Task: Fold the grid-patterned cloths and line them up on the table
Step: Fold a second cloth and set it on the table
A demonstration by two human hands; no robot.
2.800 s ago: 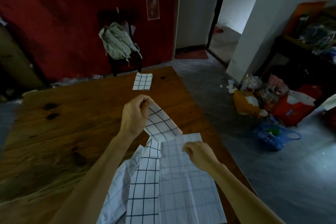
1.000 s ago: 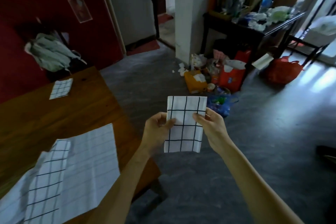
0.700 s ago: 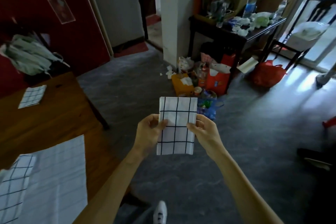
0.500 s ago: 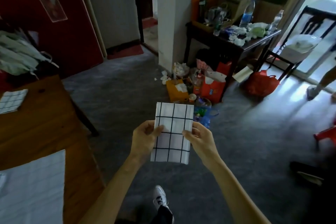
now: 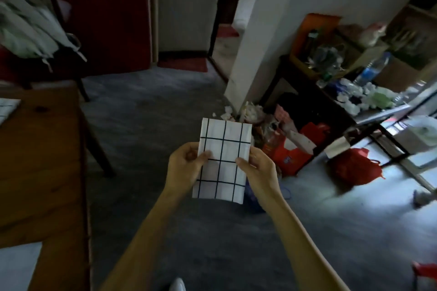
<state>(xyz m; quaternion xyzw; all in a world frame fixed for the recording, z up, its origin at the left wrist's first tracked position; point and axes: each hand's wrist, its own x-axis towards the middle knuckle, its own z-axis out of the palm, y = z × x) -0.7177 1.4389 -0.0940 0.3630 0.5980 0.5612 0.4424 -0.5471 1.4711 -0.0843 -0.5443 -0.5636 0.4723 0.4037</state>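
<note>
Currently, 1 folded grid-patterned cloth [image 5: 222, 160] is held up at the centre of the frame, over the grey floor [image 5: 153, 130] and off the table. It is a tall white rectangle with dark grid lines, upright and tilted slightly to the right.

Left hand [image 5: 185, 168]: grasping the cloth's left edge at about mid-height, thumb lying across the front face, fingers curled behind. Right hand [image 5: 259, 169]: grasping the right edge at about the same height, thumb tip on the front face, fingers behind the cloth. Both forearms enter from the bottom of the frame.

Wooden table [image 5: 40, 168]: fills the left side of the frame. A second folded grid cloth [image 5: 6, 107] lies on it at the far left edge, mostly cut off by the frame. A pale sheet of cloth [image 5: 19, 264] lies on the table at the lower left corner; its pattern is too faint to tell.

Upper left: a pale green backpack [image 5: 30, 28] on a dark chair, against a red wall [image 5: 111, 19] with a small poster. Centre right: white pillar [image 5: 257, 38] with a heap of bags and litter at its foot, including a red bag [image 5: 289, 151]. Right side: dark side table [image 5: 331, 97] crowded with clutter and a plastic bottle [image 5: 371, 69]; another red bag [image 5: 354, 166] on the floor beside it. Bottom centre: the tip of a white shoe [image 5: 177, 285].
</note>
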